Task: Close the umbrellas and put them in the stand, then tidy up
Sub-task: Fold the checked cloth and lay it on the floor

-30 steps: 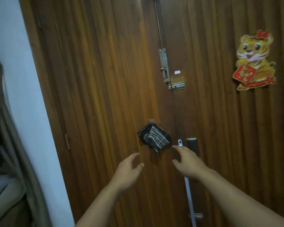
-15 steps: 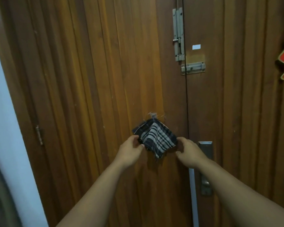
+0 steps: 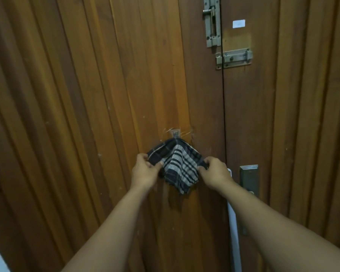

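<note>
A dark checked cloth (image 3: 180, 165) hangs from a small hook (image 3: 176, 133) on the wooden door (image 3: 106, 95). My left hand (image 3: 144, 170) pinches the cloth's left corner between thumb and fingers. My right hand (image 3: 214, 171) pinches its right corner. The cloth is spread a little between the two hands, its lower point hanging free. No umbrella or stand is in view.
Two metal slide bolts (image 3: 212, 22) (image 3: 234, 57) sit at the upper right where the two door leaves meet. A metal lock plate with a handle (image 3: 249, 178) is just right of my right hand. A pale strip (image 3: 234, 232) runs down the door seam.
Both hands have risen from below the cloth and taken hold of its two side corners. The view has moved closer to the door and shifted left.
</note>
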